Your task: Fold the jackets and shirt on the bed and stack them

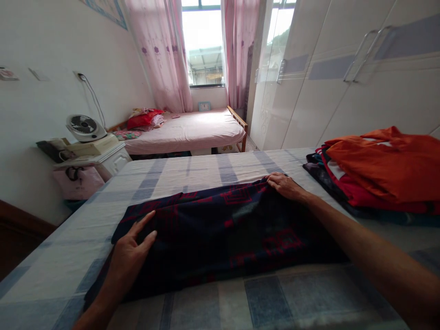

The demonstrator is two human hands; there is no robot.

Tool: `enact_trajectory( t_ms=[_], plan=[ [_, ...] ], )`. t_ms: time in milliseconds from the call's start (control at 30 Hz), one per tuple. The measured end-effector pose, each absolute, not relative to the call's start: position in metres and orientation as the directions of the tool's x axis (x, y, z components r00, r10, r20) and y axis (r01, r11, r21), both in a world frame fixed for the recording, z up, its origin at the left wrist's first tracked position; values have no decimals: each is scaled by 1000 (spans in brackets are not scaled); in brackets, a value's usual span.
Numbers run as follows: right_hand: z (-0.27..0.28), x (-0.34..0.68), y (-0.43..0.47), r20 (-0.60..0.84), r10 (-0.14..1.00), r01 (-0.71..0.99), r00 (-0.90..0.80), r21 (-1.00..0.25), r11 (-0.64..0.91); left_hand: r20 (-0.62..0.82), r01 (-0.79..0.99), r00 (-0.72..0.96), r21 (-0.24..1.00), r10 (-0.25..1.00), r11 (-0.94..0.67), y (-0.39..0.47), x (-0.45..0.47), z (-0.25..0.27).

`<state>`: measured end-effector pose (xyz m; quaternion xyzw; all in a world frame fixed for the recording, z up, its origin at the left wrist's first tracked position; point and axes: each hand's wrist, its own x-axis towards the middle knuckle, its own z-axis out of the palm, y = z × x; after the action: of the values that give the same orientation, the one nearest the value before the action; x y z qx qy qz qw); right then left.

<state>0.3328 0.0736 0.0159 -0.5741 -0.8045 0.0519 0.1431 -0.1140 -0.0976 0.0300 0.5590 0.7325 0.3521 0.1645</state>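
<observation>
A dark navy garment (206,233) with red square patterns lies folded in a long strip across the bed (192,172); its exact kind I cannot tell. My left hand (132,245) rests on its left part, thumb and fingers spread apart on the cloth. At the far right edge of the garment is my right hand (283,185), fingers bent down over the cloth. The fingertips press at the fold there, and whether they pinch it is partly hidden.
On the right of the bed stands a pile of folded clothes (381,169), orange on top. Behind it are white wardrobe doors (316,91). A small fan (85,127) sits on a cabinet at left, above a pink bag (79,181). A second bed (195,130) stands beneath the window.
</observation>
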Motion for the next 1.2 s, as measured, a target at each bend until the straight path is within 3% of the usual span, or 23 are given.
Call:
enact_trajectory(
  t_ms=[100, 167, 267, 333, 400, 467, 567, 667, 767, 1000, 1200],
  plan=[
    [18, 329, 74, 183, 944, 915, -274, -253, 315, 169, 781, -305, 608, 937, 145, -99, -125, 19],
    [24, 326, 72, 228, 945, 916, -237, -272, 295, 328, 857, -301, 505, 896, 103, -99, -126, 21],
    [33, 325, 66, 404, 895, 895, -192, -303, 329, 514, 945, -42, 298, 857, -133, -94, -119, 30],
    [32, 328, 63, 468, 853, 886, -233, -259, 384, 471, 936, 177, 192, 864, -297, -86, -116, 30],
    [21, 335, 60, 386, 871, 893, -305, -202, 402, 348, 933, 261, 147, 900, -328, -76, -117, 20],
    [7, 344, 60, 270, 910, 905, -313, -205, 372, 233, 950, 233, 150, 944, -272, -67, -124, 4],
    [-3, 359, 65, 214, 945, 894, -249, -324, 309, 176, 962, 185, 171, 967, -215, -61, -137, -11],
    [7, 370, 72, 249, 961, 880, -122, -420, 220, 214, 963, 170, 169, 962, -208, -58, -140, 0],
    [20, 375, 81, 295, 955, 896, -40, -413, 165, 283, 957, 145, 203, 948, -207, -45, -121, 31],
    [17, 376, 96, 275, 956, 887, -101, -410, 212, 172, 796, 457, 360, 873, -487, 35, -4, 65],
    [18, 382, 94, 281, 949, 817, -142, -507, 273, 90, 770, 526, 371, 846, -519, 91, 85, 40]
  ],
)
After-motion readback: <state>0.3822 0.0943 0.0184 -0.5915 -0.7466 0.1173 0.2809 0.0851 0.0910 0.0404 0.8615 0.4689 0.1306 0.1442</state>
